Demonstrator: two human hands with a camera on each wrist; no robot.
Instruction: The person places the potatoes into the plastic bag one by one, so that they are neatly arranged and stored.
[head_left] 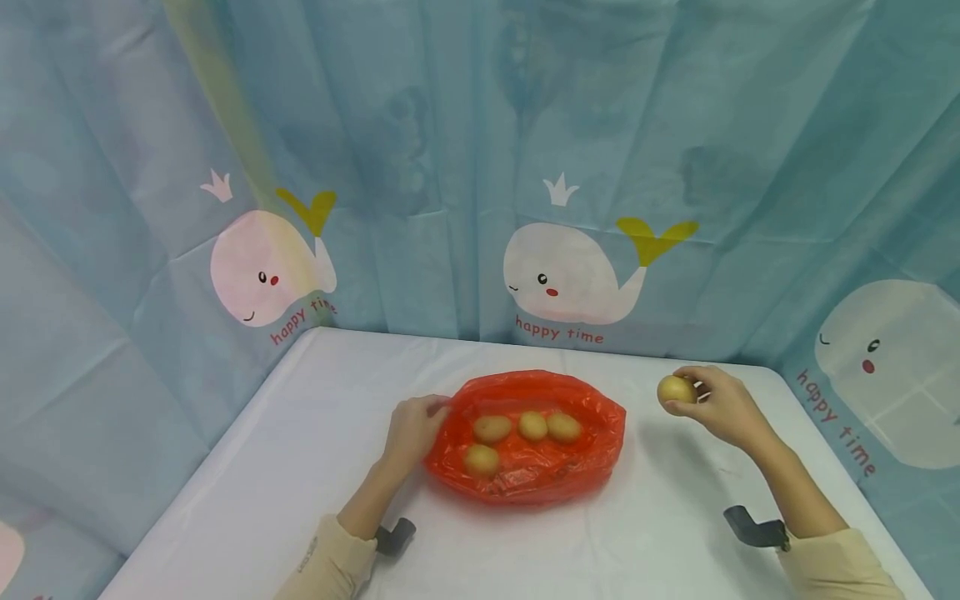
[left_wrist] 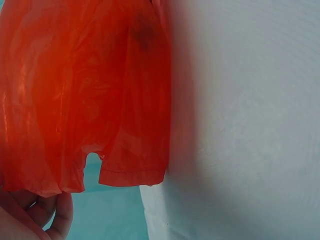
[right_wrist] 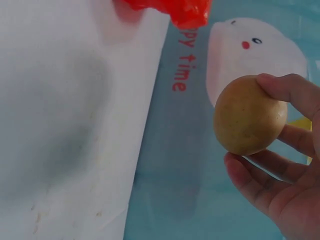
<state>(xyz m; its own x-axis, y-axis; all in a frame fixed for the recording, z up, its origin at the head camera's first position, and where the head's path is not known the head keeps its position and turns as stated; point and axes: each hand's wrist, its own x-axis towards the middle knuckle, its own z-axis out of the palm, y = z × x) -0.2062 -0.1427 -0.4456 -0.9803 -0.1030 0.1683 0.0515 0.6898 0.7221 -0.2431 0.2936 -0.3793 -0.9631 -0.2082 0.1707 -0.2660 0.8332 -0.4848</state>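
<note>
A red plastic bag lies wide-mouthed on the white table, with several potatoes inside. My left hand grips the bag's left rim; in the left wrist view its curled fingers are at the bag's edge. To the right of the bag, my right hand holds one round potato above the table. In the right wrist view, thumb and fingers pinch that potato from opposite sides.
A white cloth covers the table. Blue curtains printed with whales stand behind it and along both sides. Small bits of dirt lie on the cloth at the right. A dark curved piece sits at each wrist.
</note>
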